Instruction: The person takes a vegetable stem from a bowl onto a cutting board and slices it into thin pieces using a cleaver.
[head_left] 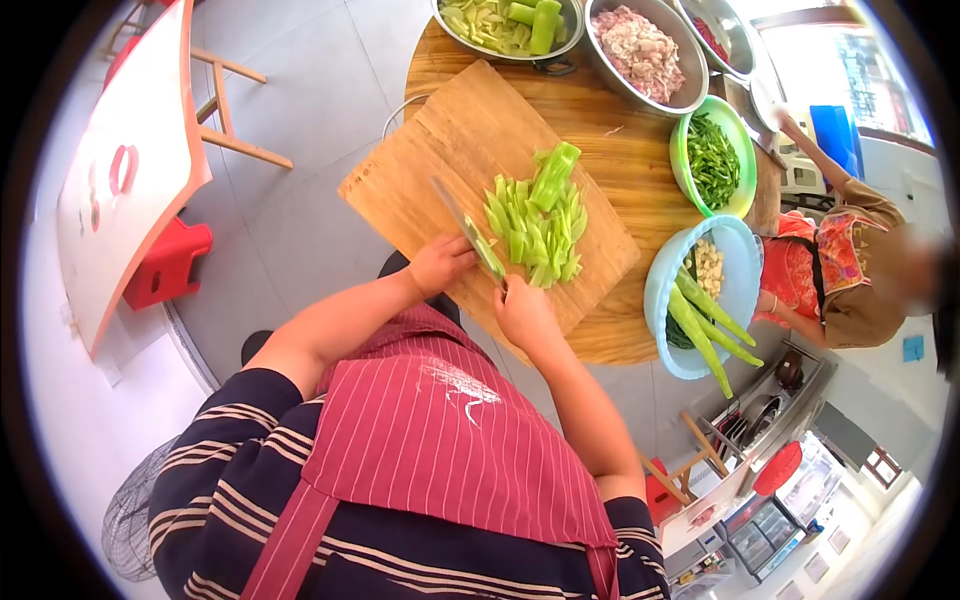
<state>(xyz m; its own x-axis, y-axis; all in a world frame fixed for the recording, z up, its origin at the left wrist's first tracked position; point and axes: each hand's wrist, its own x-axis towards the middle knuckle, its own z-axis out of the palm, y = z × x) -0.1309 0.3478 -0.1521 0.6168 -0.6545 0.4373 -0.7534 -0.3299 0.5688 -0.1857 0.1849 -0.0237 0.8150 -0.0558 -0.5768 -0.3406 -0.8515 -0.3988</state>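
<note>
A wooden cutting board [430, 140] lies on the round wooden table, with a pile of sliced green vegetable [535, 235] and an uncut green chunk [555, 175] on it. Over the board's near edge is a knife [452, 205] with green slices along its blade. My right hand [523, 312] is closed around the knife's handle end, which it mostly hides. Close to the flat of the blade, my left hand [443, 263] has its fingers together at the green slices; whether it grips them is hard to make out.
Metal bowls of green slices [485, 50] and raw meat [612, 85] stand at the table's far side. A green bowl [745, 150] and a blue basin [655, 290] with long green stalks are at the right. Another person [835, 250] stands beyond. A red stool [170, 265] is at left.
</note>
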